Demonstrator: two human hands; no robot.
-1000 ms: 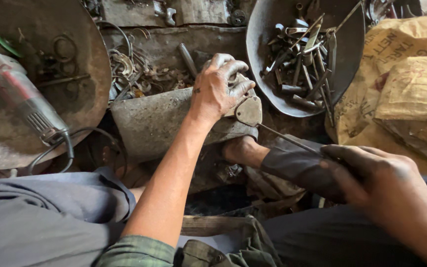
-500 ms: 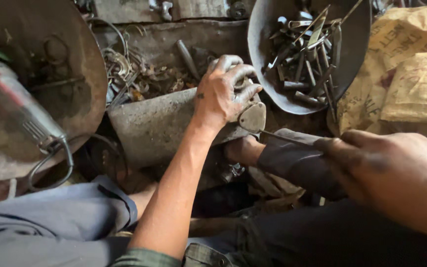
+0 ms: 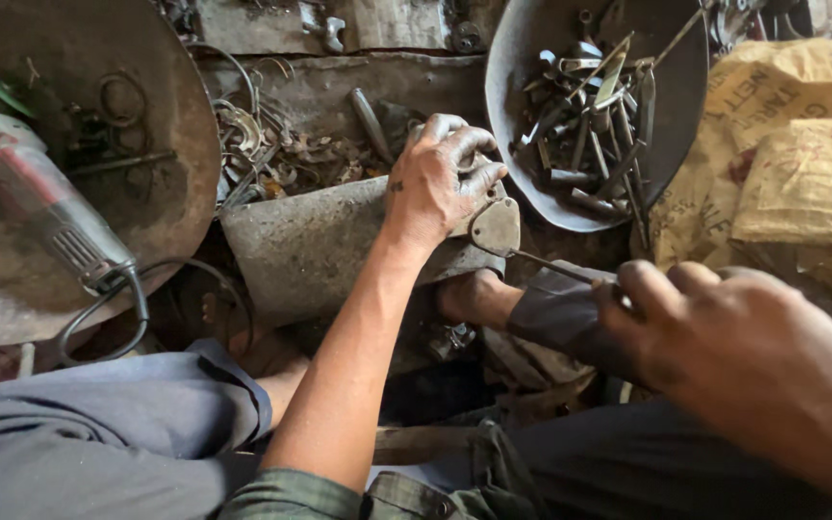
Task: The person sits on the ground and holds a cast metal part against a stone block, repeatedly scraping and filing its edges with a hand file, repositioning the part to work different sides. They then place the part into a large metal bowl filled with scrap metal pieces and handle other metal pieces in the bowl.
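Cluttered workshop floor. Left hand (image 3: pixel 445 178) presses a flat metal piece (image 3: pixel 495 226) onto a grey block (image 3: pixel 315 246), centre. Right hand (image 3: pixel 743 351), near right, grips a thin rod (image 3: pixel 555 269). Scrap-filled pan (image 3: pixel 531 58) far right.

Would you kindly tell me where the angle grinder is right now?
The angle grinder lies at the left of the head view, in the big rusty pan, away from both hands.

left hand (image 3: pixel 445 178) pressing metal piece (image 3: pixel 495 226), right hand (image 3: pixel 733 347) gripping rod (image 3: pixel 555 268)
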